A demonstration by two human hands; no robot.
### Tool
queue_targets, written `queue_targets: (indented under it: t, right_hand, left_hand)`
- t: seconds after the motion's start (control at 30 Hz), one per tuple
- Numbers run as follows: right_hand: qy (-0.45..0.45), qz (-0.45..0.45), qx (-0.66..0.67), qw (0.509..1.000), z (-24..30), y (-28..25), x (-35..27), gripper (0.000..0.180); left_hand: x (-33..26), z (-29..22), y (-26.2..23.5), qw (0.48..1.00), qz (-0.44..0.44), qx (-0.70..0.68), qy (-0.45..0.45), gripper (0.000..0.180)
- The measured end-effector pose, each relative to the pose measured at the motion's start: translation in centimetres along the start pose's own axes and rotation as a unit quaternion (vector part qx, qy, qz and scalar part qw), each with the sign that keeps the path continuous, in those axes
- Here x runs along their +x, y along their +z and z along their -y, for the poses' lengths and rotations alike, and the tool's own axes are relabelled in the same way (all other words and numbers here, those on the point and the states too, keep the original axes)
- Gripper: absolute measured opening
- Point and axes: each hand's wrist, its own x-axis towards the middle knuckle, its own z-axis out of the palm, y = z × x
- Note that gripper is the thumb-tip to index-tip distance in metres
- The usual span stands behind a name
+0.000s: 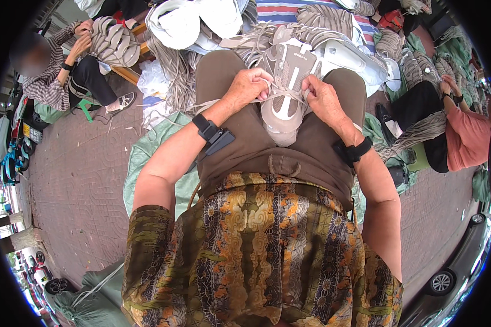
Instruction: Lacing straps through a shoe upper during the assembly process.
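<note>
Shoe upper (282, 111) in beige and grey rests between your thighs (237, 122), rounded end toward you. Your left hand (249, 87) has its fingers closed on the pale lace (281, 89), and your right hand (325, 102) looks pinched on it at the upper's other side. Best to brace the upper with your thighs, draw both sides evenly, and lay strands flat, untwisted.

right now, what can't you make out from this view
- Head view: underside of the shoe upper, hidden by its own top side.
- Head view: how the laces sit inside the left hand and right hand, hidden by curled fingers.
- Head view: the rest of the grey car, cut off by the dark rim.
- Head view: the right-hand co-worker's head, lost at that rim.
</note>
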Motion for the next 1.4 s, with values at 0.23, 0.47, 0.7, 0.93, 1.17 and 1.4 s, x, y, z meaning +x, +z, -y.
queue_targets:
  t: [0.23,0.47,0.7,0.93,1.17,1.4]
  right_hand:
    - [0.026,0.026,-0.013,0.999,0.3,-0.3,0.1,0.013]
    - [0.024,0.023,-0.013,0.999,0.2,-0.1,0.0,0.014]
    - [0.031,0.026,-0.016,0.999,0.2,0.0,0.0,0.016]
    - [0.037,0.03,-0.01,0.999,0.2,0.0,0.1,0.017]
    - [0.022,0.025,-0.023,0.999,0.0,0.2,0.0,0.018]
    - [0.021,0.019,-0.018,0.999,0.0,0.2,0.1,0.018]
  left_hand:
    - [-0.4,-0.1,-0.6,0.993,0.031,-0.115,-0.018,0.017]
    - [-0.5,-0.3,-0.6,0.983,0.024,-0.177,-0.05,0.01]
    - [0.1,0.1,-0.1,0.998,-0.009,-0.066,0.021,0.012]
    - [-0.3,-1.1,0.5,0.997,-0.037,0.061,0.043,0.013]
    - [-0.6,-1.4,0.7,0.993,-0.047,0.088,0.071,0.01]
    - [-0.2,-1.5,1.1,0.921,-0.084,0.281,0.257,0.008]
